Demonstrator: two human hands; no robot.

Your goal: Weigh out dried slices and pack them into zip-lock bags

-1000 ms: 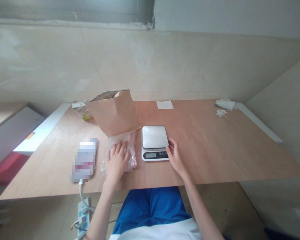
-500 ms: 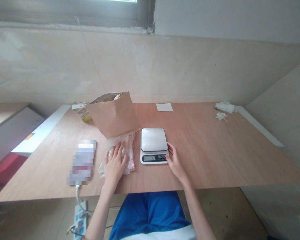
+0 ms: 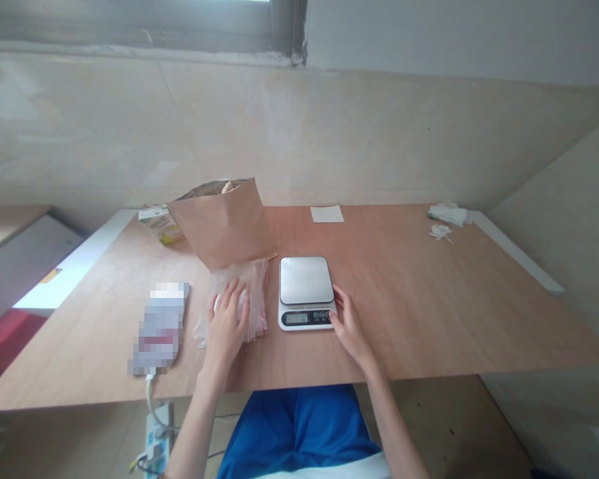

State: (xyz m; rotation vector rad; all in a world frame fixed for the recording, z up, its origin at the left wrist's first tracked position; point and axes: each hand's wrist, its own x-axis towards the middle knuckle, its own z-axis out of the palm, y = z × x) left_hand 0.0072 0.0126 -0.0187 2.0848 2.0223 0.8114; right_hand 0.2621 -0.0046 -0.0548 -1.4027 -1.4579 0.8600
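My left hand (image 3: 227,322) lies with its fingers spread on a stack of clear plastic zip bags (image 3: 257,299) with red-striped edges. Something whitish shows between and beside those fingers, too unclear to name. To the right, a white kitchen scale (image 3: 307,281) with a steel platform stands on the table, and its platform bears nothing. At its right front corner, my right hand (image 3: 350,329) grips the scale, thumb on the button panel and fingers along the side. The figures on the display are too blurred to read. Behind the zip bags stands an open brown paper bag (image 3: 224,229).
A phone (image 3: 160,329), pixelated, lies at the left on its charging cable. Behind it is a printed packet (image 3: 160,225). A white paper (image 3: 327,214) and crumpled white items (image 3: 448,214) lie at the back. Below the wooden table (image 3: 429,299) hangs a power strip (image 3: 158,439).
The zip bags and paper bag have shifted slightly away from me, and my left hand has moved a little to the left. My right hand stays at the scale.
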